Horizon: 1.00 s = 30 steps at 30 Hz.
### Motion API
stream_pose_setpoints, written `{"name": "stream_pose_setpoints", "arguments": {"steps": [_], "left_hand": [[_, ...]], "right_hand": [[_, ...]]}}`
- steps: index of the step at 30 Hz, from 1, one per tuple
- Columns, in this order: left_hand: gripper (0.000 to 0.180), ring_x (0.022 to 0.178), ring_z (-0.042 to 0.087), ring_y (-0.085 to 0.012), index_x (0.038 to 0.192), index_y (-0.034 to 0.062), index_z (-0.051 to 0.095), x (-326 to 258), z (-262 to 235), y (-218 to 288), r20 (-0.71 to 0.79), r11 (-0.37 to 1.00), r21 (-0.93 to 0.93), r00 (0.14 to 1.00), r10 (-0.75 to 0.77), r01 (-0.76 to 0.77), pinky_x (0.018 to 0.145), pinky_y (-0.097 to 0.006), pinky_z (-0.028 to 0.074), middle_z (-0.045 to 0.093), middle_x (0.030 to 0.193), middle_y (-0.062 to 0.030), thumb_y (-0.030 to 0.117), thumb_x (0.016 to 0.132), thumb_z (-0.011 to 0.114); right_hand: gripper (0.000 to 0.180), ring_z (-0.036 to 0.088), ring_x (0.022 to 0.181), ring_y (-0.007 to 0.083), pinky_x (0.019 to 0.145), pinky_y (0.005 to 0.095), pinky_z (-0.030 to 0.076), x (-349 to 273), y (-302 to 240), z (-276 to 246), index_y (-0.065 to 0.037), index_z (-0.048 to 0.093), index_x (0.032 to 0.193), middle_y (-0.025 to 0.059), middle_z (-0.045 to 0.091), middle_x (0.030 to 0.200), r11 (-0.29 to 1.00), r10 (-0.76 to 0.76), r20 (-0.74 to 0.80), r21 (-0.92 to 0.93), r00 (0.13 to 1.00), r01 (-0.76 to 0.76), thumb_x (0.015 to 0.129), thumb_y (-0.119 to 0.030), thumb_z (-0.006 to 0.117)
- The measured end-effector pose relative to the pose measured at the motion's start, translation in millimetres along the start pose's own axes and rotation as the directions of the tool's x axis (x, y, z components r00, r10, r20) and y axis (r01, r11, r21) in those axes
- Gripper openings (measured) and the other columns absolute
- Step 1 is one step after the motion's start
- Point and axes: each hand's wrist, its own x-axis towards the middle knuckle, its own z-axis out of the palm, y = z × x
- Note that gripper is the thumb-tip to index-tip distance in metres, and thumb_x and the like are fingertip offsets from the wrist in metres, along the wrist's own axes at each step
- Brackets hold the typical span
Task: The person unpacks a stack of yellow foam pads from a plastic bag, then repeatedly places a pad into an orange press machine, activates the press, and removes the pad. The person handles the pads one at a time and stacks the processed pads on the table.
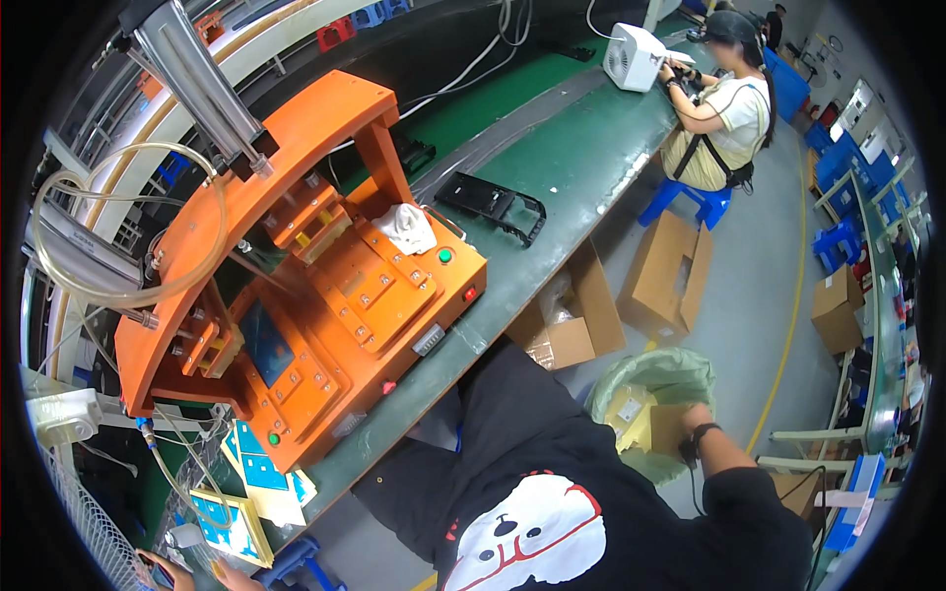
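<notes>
My right arm reaches out to the right, with a dark band on the wrist. My right hand (698,418) is over the bin (705,366) lined with a pale green bag, its fingers closed at the edge of a flat brown card piece (670,428). Pale yellow sheets (629,409) lie inside the bin. My left hand does not show. Before me on the bench stands an orange press machine (365,286) with a white cloth (405,229) on its base. A blue flat panel (266,343) rests in its left fixture.
A black plastic frame (491,205) lies on the green bench (581,148). Yellow-and-blue sheets (232,527) are stacked near another person's hands (232,574). Cardboard boxes (668,271) stand on the floor. A seated co-worker (724,108) works near a white fan unit (634,57).
</notes>
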Motion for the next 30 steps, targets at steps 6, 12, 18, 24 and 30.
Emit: {"name": "stream_pose_setpoints", "arguments": {"steps": [6,12,18,24,30], "left_hand": [[0.034,0.112,0.067,-0.0372,0.128,-0.0101,0.067,-98.0,-36.6,169.7,-0.094,0.9,-0.406,0.972,-0.215,0.16,0.102,-0.045,0.051,0.071,0.124,-0.0271,0.013,0.103,0.068],[0.027,0.108,0.068,-0.0306,0.123,-0.0099,0.069,-169.2,-12.0,334.8,0.134,0.839,-0.528,0.989,-0.069,0.13,0.101,-0.042,0.052,0.073,0.118,-0.0218,0.011,0.106,0.064],[0.024,0.115,0.068,-0.0241,0.128,-0.0044,0.066,-215.7,2.0,412.0,0.403,0.716,-0.667,0.908,0.114,0.206,0.103,-0.037,0.054,0.072,0.125,-0.0153,0.001,0.105,0.062],[0.027,0.106,0.07,-0.0231,0.127,0.0005,0.068,-245.0,32.0,404.1,0.453,0.704,-0.692,0.856,0.25,0.161,0.095,-0.036,0.055,0.074,0.119,-0.0115,0.009,0.101,0.066],[0.018,0.095,0.075,-0.0261,0.112,0.0007,0.074,-228.8,9.5,425.6,0.386,0.748,-0.659,0.89,0.241,0.083,0.087,-0.036,0.057,0.078,0.106,-0.014,0.002,0.096,0.066]], "right_hand": [[0.039,0.07,0.11,0.0444,0.093,0.0492,0.056,-24.9,-148.0,-46.5,0.001,0.071,0.118,0.0255,0.073,0.115,0.833,-0.526,-0.318,-0.005,0.788,0.554,0.091,-0.026,0.077],[0.032,0.066,0.108,0.0406,0.092,0.044,0.055,-94.1,-490.0,-137.1,-0.001,0.068,0.12,0.0207,0.067,0.115,-0.063,-0.914,-0.404,0.05,-0.037,0.997,0.094,-0.018,0.075],[0.048,0.056,0.131,0.0375,0.108,0.0503,0.047,-93.0,-732.8,-105.1,-0.013,0.068,0.134,0.0167,0.064,0.135,-0.063,-0.989,-0.098,-0.413,-0.113,0.908,0.088,-0.023,0.078],[0.026,0.069,0.104,0.0373,0.097,0.0454,0.052,-16.3,-797.4,-57.4,-0.018,0.077,0.115,0.0134,0.076,0.112,-0.346,-0.873,-0.269,-0.243,-0.406,0.906,0.093,-0.028,0.067],[0.018,0.071,0.099,0.0438,0.083,0.0491,0.057,-102.8,-717.3,-150.8,-0.004,0.073,0.102,0.0226,0.073,0.101,-0.285,-0.935,-0.215,-0.025,-0.283,0.958,0.087,0.0,0.066]]}}
